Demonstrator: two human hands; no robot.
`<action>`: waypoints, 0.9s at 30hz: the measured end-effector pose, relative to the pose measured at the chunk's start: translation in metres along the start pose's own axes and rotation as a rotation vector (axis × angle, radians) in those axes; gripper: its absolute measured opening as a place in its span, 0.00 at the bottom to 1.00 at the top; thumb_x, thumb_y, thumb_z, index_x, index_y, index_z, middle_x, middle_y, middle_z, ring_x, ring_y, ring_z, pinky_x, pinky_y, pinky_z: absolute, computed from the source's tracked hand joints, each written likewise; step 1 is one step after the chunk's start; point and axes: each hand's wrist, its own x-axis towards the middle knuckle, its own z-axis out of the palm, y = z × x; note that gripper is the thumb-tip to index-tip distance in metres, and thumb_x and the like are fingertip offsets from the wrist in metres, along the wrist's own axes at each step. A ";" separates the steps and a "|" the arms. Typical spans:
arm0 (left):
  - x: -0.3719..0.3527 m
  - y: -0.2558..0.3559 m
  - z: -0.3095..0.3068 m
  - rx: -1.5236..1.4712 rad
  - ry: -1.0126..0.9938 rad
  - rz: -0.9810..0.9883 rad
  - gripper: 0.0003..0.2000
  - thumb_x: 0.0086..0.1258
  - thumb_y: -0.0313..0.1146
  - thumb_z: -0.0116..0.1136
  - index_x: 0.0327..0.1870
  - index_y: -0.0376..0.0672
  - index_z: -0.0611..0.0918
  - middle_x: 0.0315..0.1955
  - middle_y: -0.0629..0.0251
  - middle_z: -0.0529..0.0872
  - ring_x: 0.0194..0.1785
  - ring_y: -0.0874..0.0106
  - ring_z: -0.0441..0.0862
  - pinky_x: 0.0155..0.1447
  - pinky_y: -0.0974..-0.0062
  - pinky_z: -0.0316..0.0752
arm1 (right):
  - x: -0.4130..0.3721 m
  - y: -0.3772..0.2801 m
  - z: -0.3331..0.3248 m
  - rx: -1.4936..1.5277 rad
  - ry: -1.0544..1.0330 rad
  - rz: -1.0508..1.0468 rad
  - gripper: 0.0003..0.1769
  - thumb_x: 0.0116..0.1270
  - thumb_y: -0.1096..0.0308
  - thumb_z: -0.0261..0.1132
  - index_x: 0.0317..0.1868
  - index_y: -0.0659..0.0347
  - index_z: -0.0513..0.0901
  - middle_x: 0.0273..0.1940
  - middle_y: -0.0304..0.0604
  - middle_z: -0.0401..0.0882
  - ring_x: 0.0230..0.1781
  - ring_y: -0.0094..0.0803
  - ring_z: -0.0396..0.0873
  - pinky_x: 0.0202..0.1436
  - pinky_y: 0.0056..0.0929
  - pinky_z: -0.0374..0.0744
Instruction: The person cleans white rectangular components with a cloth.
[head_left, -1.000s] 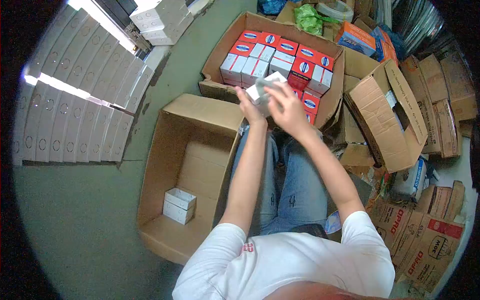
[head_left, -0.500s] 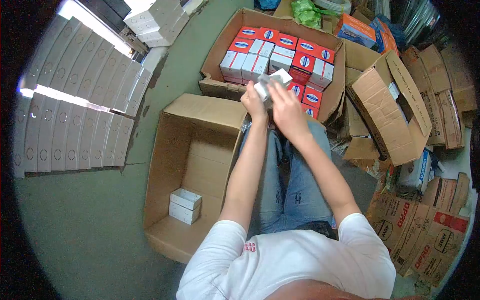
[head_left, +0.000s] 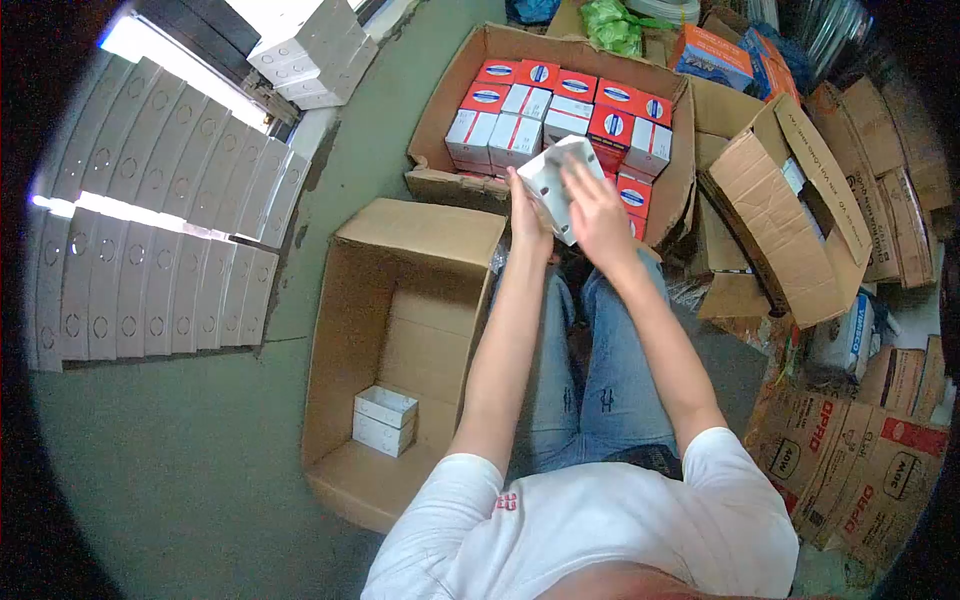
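Arms [head_left: 665, 345] outstretched; left hand [head_left: 530, 222] beside right hand [head_left: 598, 222].

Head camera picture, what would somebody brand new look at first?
Probably the red-and-white boxes packed in the open carton ahead. Then the white piece in the left hand, with the right hand over it. Rows of pale, ring-marked pieces fill the far left.

The white box [head_left: 541, 180] looks like smooth plastic, the leftmost carton [head_left: 418, 232] matt cardboard, the jeans [head_left: 628, 405] faded denim.
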 end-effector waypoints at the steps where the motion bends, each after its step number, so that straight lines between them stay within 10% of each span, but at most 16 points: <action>1: 0.000 0.001 0.003 -0.001 -0.039 0.023 0.37 0.67 0.69 0.36 0.61 0.44 0.71 0.57 0.60 0.76 0.59 0.64 0.72 0.63 0.63 0.67 | 0.000 0.008 -0.004 -0.005 0.024 0.061 0.22 0.57 0.77 0.54 0.54 0.67 0.78 0.64 0.46 0.69 0.45 0.47 0.73 0.54 0.38 0.74; 17: 0.012 0.007 -0.008 -0.157 0.177 0.047 0.38 0.68 0.69 0.26 0.63 0.44 0.69 0.58 0.59 0.74 0.61 0.59 0.70 0.65 0.60 0.64 | -0.010 -0.007 0.032 -0.158 -0.069 -0.046 0.21 0.57 0.78 0.54 0.48 0.49 0.85 0.64 0.22 0.71 0.44 0.43 0.70 0.54 0.35 0.75; 27: 0.017 0.004 -0.019 -0.138 0.006 -0.084 0.42 0.65 0.73 0.23 0.64 0.47 0.69 0.61 0.61 0.73 0.63 0.59 0.69 0.66 0.59 0.63 | 0.024 0.001 0.021 -0.181 -0.017 -0.017 0.20 0.57 0.76 0.55 0.48 0.52 0.85 0.58 0.27 0.77 0.41 0.43 0.72 0.49 0.35 0.77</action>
